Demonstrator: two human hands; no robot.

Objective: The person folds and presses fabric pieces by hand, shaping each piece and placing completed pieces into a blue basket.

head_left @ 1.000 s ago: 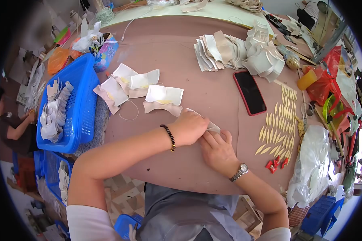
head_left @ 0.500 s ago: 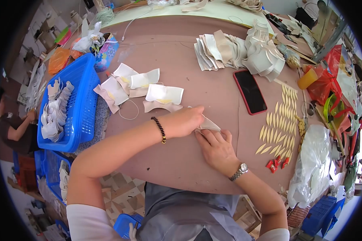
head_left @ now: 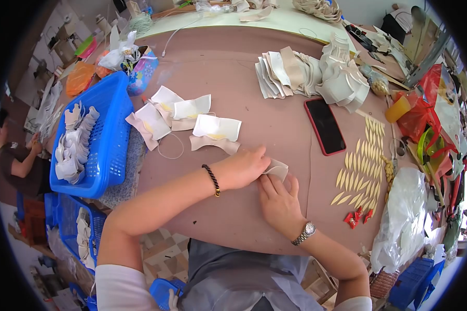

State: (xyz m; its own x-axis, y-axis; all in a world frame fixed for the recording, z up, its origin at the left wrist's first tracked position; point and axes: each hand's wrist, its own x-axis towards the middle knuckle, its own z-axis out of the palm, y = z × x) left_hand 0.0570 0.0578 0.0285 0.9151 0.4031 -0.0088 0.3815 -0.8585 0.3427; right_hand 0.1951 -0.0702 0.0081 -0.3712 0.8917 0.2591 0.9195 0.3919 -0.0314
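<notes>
Near the middle of the brown table, my left hand (head_left: 246, 167), with a dark beaded bracelet at the wrist, pinches the left edge of a small pale fabric piece (head_left: 277, 169). My right hand (head_left: 283, 202), below a silver watch, presses its fingers on the lower edge of the same piece. To the upper left lie several white and beige pieces (head_left: 215, 127) with yellowish marks and a loop of thin cord (head_left: 171, 146). Rows of small yellow leaf-shaped strips (head_left: 355, 176) lie to the right.
A blue basket (head_left: 114, 119) of pale pieces stands at the left. Stacked pieces (head_left: 296, 72), a red-edged phone (head_left: 325, 127), red wrapped bits (head_left: 353, 217) and a clear plastic bag (head_left: 402, 217) are on the right. Another person (head_left: 21, 160) is at far left.
The fabric piece looks folded up more between my fingers, its pale face now tilted upward. The whole view has shifted slightly, with the table's things appearing a little lower and further right.
</notes>
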